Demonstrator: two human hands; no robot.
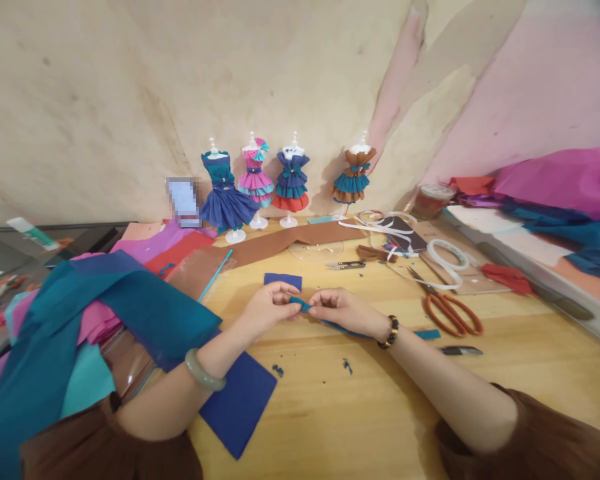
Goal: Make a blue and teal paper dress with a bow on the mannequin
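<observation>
Between my two hands, over the middle of the wooden table, is a narrow teal paper strip (300, 304). My left hand (275, 303) pinches its end between thumb and fingers. Close beside it, my right hand (341, 310) pinches the same strip, whose length runs on under my right wrist and shows again at the right. Just behind my fingers lies a small dark blue rectangle (283, 281) of paper. A larger dark blue sheet (240, 400) rests by my left forearm. Small dark scraps (347, 365) are scattered in front of my hands.
Several miniature dress forms in ruffled paper dresses (293, 177) stand along the wall. Orange-handled scissors (453, 313), a dark knife (461, 351), thread snips (347, 265) and a white tape roll (449, 257) lie right. Teal sheets (145, 300) heap at left, near a phone (184, 200).
</observation>
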